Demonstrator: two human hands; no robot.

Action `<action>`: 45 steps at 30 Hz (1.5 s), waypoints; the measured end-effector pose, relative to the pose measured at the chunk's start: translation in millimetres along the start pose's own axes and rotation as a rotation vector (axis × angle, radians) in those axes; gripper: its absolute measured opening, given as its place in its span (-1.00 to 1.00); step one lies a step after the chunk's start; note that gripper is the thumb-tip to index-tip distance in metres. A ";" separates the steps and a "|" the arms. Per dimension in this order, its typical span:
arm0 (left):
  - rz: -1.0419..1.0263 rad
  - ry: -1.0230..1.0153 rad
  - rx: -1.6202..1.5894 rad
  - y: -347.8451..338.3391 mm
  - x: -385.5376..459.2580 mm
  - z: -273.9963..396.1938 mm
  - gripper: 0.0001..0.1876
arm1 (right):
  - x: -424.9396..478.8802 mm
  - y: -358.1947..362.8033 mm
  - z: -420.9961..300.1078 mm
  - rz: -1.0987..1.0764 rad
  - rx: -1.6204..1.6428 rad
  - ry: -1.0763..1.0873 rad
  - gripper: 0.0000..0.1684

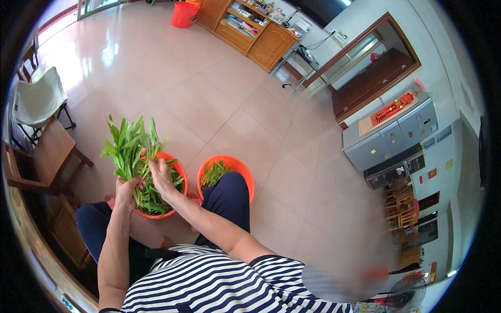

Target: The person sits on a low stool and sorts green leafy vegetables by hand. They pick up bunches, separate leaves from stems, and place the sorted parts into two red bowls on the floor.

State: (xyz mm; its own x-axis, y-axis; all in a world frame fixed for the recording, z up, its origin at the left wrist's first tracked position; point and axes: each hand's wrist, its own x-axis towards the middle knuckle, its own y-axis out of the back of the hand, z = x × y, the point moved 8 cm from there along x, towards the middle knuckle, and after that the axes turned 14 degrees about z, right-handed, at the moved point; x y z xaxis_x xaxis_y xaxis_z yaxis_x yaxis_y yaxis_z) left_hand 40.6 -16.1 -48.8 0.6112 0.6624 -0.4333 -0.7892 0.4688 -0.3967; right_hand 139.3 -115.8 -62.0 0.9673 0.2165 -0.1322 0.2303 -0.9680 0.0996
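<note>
A thick bunch of leafy green vegetables [127, 150] is gripped at its stem end by my left hand [127, 189]. My right hand [160, 176] has its fingers around some stems at the bunch's right side. Both hands are over an orange-red plastic basin [183, 172], which stands on the floor between my legs. Loose green leaves [154, 201] fill this basin below my hands. A second orange-red basin [244, 172], to the right, holds a smaller heap of cut or picked greens [213, 172]. My right knee covers part of that basin.
Pale tiles cover the floor [219, 105]. On the left are a wooden chair [56, 150] and a folding chair with white fabric [39, 96]. Farther off stand a red bucket [184, 15], a wooden cabinet [270, 43] and a grey refrigerator [391, 139]. A fan [405, 295] is at lower right.
</note>
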 end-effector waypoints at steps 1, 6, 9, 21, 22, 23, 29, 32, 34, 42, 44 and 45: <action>-0.010 0.001 0.011 2.7 1.8 2.5 -0.81 | -2.4 11.5 -13.9 0.091 -0.062 0.159 -0.70; -0.046 0.004 0.119 8.0 2.3 10.4 -0.80 | -30.3 45.0 -96.9 0.208 -0.424 0.851 -0.63; -0.080 0.048 0.127 -0.7 -8.9 11.7 -0.77 | -37.8 44.0 -102.3 0.106 -0.592 1.035 -0.64; -0.093 0.017 0.228 -0.4 -12.9 55.8 -0.69 | -33.3 66.2 -103.0 -0.100 -0.450 1.038 -0.74; -0.134 0.007 0.218 -4.1 -14.0 56.1 -0.75 | -28.7 68.7 -100.8 -0.113 -0.426 0.978 -0.72; -0.156 0.048 0.193 -3.3 -13.3 52.8 -0.82 | -26.7 70.2 -99.4 -0.127 -0.406 0.923 -0.70; -0.141 0.045 0.070 3.4 -22.1 55.2 -0.88 | -33.9 66.3 -118.1 -0.210 -0.428 0.862 -0.68; -0.152 0.040 0.042 1.0 -24.5 59.4 -0.87 | -29.8 67.9 -114.0 -0.260 -0.506 0.892 -0.75; -0.149 0.033 0.057 2.4 -25.4 62.5 -0.87 | -29.1 68.9 -113.7 -0.276 -0.503 0.909 -0.78; -0.158 0.034 0.058 9.8 -16.3 54.2 -0.84 | -42.0 57.0 -118.9 -0.147 -0.673 1.119 -0.86; -0.180 0.023 0.055 11.0 -10.8 47.0 -0.84 | -28.8 58.4 -111.6 -0.102 -0.547 0.919 -0.87; -0.181 0.021 0.061 8.7 -12.5 45.3 -0.84 | -20.7 60.0 -104.1 -0.079 -0.486 0.816 -0.86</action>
State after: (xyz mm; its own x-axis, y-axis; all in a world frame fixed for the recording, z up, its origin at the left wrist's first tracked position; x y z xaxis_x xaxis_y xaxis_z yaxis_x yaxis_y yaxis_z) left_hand 23.4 6.2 -10.1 0.7440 0.5518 -0.3767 -0.6681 0.6142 -0.4199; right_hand 144.2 -165.1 49.4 0.6807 0.4787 0.5545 0.1399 -0.8280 0.5430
